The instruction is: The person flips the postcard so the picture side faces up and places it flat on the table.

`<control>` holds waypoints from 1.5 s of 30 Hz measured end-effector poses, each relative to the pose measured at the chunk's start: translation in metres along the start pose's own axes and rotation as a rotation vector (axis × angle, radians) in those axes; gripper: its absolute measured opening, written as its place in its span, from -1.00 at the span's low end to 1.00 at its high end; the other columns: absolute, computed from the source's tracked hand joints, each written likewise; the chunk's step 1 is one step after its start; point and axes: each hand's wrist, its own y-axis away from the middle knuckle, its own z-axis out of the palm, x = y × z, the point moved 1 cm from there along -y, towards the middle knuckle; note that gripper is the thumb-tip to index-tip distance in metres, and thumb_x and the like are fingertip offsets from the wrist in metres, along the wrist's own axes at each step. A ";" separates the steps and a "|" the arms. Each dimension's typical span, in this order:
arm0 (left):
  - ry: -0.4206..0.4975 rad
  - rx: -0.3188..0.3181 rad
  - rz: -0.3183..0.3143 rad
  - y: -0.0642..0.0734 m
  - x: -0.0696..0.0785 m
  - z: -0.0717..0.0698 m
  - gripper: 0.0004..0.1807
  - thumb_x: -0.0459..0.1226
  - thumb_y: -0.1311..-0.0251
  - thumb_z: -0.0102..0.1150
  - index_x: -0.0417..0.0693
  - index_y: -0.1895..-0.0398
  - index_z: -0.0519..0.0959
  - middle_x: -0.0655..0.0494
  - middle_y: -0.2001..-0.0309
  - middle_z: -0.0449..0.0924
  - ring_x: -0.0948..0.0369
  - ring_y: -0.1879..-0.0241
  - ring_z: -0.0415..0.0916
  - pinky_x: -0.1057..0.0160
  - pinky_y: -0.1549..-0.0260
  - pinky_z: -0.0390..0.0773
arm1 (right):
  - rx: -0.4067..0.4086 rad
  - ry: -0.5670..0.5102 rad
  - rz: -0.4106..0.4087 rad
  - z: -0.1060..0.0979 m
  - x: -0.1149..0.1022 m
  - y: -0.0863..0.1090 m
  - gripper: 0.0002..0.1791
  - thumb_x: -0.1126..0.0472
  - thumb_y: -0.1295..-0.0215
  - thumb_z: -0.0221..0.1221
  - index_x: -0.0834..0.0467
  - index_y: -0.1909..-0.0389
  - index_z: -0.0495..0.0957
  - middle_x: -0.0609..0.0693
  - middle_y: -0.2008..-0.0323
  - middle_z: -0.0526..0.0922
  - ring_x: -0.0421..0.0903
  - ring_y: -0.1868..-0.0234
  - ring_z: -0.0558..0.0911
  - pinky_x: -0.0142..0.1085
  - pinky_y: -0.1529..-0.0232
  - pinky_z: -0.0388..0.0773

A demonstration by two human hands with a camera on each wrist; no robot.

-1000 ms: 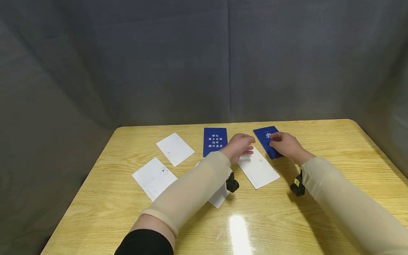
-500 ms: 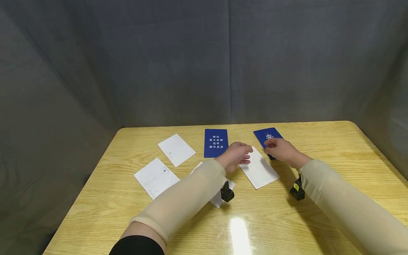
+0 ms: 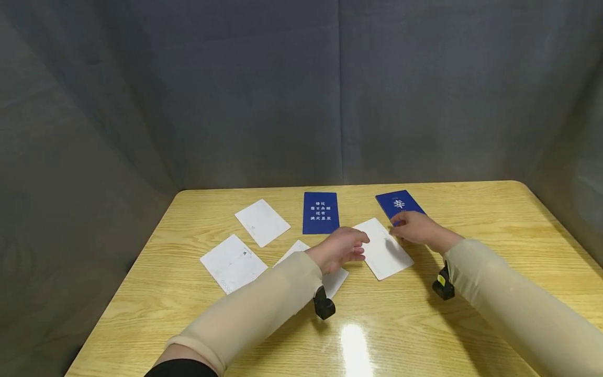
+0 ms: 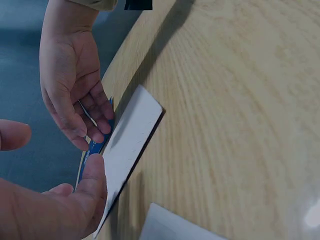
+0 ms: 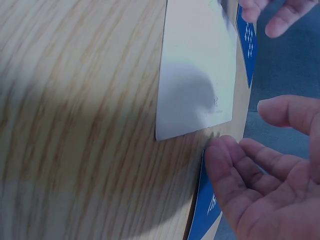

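Observation:
My left hand, fingers loosely bent and holding nothing, hovers between two white cards: one just to its right, the other partly hidden under the forearm. My right hand is over the near end of a blue card printed with a large white character. In the right wrist view, the thumb of that right hand stands well apart from its fingers, and nothing is pinched between them. Whether its fingertips touch the blue card or the table, I cannot tell.
A second blue card with rows of white characters lies at the back middle. Two more white cards, one far and one near, lie on the left of the wooden table. Grey cloth hangs behind it.
My left hand has drawn back toward me and to the left, uncovering more of the right-hand white card. My right hand has slid nearer along the blue card, exposing its large character.

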 end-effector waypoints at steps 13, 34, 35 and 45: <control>0.042 0.057 -0.045 0.004 -0.009 -0.002 -0.72 -0.42 -0.20 0.19 -0.24 0.08 0.35 -0.03 0.20 0.24 0.18 0.34 0.30 0.19 0.06 0.57 | 0.012 0.056 0.014 0.002 0.005 0.002 -0.48 0.23 -0.44 0.16 0.56 -0.22 0.43 0.40 -0.10 0.58 0.13 0.02 0.61 -0.12 0.06 0.61; 0.231 0.110 0.027 0.014 -0.013 -0.004 -0.52 -0.47 -0.20 0.09 -0.29 -0.19 0.26 0.04 0.27 0.17 0.28 0.48 0.18 0.40 0.43 0.29 | -0.038 -0.062 0.039 -0.001 0.002 0.007 -0.59 0.35 -0.45 0.10 0.62 -0.13 0.44 0.27 0.18 0.65 0.03 0.15 0.65 -0.14 0.07 0.68; 0.238 0.104 0.031 0.014 -0.013 -0.004 -0.52 -0.47 -0.20 0.08 -0.28 -0.19 0.24 0.04 0.27 0.15 0.26 0.47 0.17 0.38 0.41 0.29 | -0.037 -0.074 0.044 -0.001 0.002 0.007 -0.59 0.35 -0.45 0.10 0.63 -0.13 0.43 0.26 0.19 0.64 0.01 0.16 0.64 -0.15 0.07 0.68; 0.280 0.097 -0.002 0.005 -0.014 -0.005 -0.43 -0.41 -0.21 0.04 -0.40 -0.29 0.19 -0.17 0.05 0.23 -0.05 -0.04 0.34 0.12 -0.14 0.40 | -0.053 -0.231 0.093 0.003 0.003 0.007 -0.61 0.39 -0.44 0.09 0.60 -0.15 0.40 0.14 0.26 0.63 -0.14 0.30 0.60 -0.28 0.20 0.66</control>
